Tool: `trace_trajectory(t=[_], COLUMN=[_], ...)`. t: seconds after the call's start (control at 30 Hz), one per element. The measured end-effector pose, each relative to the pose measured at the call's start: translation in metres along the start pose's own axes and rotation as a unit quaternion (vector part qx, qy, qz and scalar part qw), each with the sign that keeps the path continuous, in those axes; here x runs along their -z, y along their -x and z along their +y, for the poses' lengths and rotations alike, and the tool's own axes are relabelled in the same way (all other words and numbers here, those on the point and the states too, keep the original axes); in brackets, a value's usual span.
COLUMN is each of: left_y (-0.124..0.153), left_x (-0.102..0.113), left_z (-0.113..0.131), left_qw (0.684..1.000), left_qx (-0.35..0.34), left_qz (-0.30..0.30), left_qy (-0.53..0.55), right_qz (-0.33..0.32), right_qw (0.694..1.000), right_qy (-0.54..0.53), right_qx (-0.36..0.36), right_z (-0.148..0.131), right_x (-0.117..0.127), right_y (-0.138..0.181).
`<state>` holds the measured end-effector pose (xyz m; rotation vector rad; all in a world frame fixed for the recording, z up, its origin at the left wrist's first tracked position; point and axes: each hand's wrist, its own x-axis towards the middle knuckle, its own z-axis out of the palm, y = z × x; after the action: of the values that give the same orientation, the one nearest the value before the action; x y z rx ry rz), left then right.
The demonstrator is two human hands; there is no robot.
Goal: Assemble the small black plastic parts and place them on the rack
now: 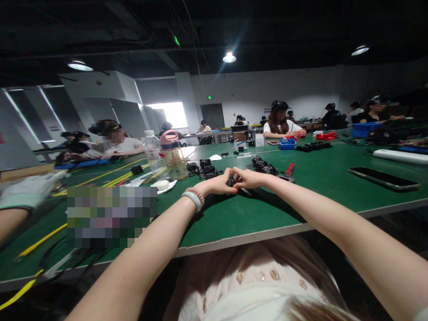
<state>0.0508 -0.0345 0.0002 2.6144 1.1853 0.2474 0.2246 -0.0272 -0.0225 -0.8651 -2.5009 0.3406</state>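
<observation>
Over the green table (pixel 214 216), my left hand (pixel 219 183) and my right hand (pixel 249 178) meet at the fingertips. Both are closed on one small black part (pixel 230 182), mostly covered by the fingers, so its kind cannot be made out. A thin pale pointed piece (pixel 245 192) shows just below my right fingers. Beyond my left hand lies a cluster of black parts (pixel 207 169). More black parts (pixel 263 165) sit behind my right hand, close to a tool with a red handle (pixel 290 169).
A bottle with a pink lid (pixel 175 160) and a clear plastic bottle (pixel 152 151) stand left of centre. A phone (pixel 384 177) lies at right. Farther back is a blue bin (pixel 287 143). A co-worker's gloved hand (pixel 30 191) reaches in at far left, near yellow strips (pixel 43 240).
</observation>
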Motion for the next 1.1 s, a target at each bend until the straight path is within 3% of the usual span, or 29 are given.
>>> trace_trajectory(t=[1.1], left_y=[-0.0024], left_x=[-0.0010], left_z=[-0.0041], left_qw=[0.999], left_qx=[-0.021], left_qz=[0.000], left_qy=[-0.024], right_qz=[0.001], right_qw=[1.000], right_qy=[0.013], right_qx=[-0.002], right_z=[0.0022], right_x=[-0.0003], right_y=[-0.0024])
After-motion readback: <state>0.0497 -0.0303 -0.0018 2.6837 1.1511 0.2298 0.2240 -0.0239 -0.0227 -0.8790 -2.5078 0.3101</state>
